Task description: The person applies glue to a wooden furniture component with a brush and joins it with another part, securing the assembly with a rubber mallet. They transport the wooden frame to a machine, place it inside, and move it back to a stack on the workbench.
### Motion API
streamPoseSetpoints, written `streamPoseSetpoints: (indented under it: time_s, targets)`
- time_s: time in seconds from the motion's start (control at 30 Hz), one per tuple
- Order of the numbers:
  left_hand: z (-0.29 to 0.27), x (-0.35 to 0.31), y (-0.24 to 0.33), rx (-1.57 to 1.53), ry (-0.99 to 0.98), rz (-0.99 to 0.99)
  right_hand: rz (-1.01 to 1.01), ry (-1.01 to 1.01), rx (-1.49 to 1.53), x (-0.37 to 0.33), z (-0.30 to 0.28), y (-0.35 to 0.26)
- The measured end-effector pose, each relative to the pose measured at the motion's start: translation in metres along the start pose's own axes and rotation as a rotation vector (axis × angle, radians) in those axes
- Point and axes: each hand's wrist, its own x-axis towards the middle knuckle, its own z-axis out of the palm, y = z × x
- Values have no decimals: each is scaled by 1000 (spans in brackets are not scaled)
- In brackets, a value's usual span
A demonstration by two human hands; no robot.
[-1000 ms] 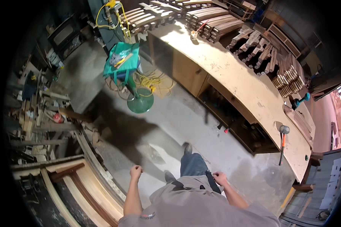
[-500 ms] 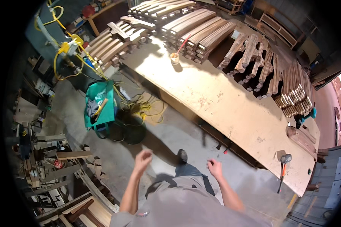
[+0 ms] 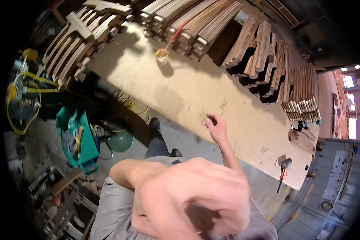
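Note:
My left hand (image 3: 188,200) is raised very close to the camera, large and blurred, with its fingers bent; nothing shows in it. My right hand (image 3: 216,127) is stretched out over the near edge of the long plywood workbench (image 3: 196,92), fingers curled in, holding nothing. It hovers above bare bench top. A small cup with a red-handled brush (image 3: 162,54) stands on the bench far ahead of it. A hammer (image 3: 285,165) lies near the bench's right end.
Stacks of curved wooden slats (image 3: 268,56) line the back of the bench, and more (image 3: 80,36) lie at its left end. On the floor at left are a green bin (image 3: 82,140), a green round base (image 3: 121,141) and a yellow hose (image 3: 24,100). Lumber scraps lie at lower left.
The view has swung toward the bench. My left hand has risen from waist height right up to the camera. My right hand has reached forward over the bench edge and curled its fingers.

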Motion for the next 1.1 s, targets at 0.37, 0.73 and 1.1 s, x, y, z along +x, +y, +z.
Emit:
streamPoseSetpoints:
  time_s: [0.37,0.73,1.1]
  targets:
    - [-240,-89,29,1603,32,-471,81,393,-133,277,21,-83]
    - [-392,-60,-5,619,1038,-718,-47,268,2,234,69,-59]
    - [-490,29,156,2590,867,-77,398,270,71,74,28,42]
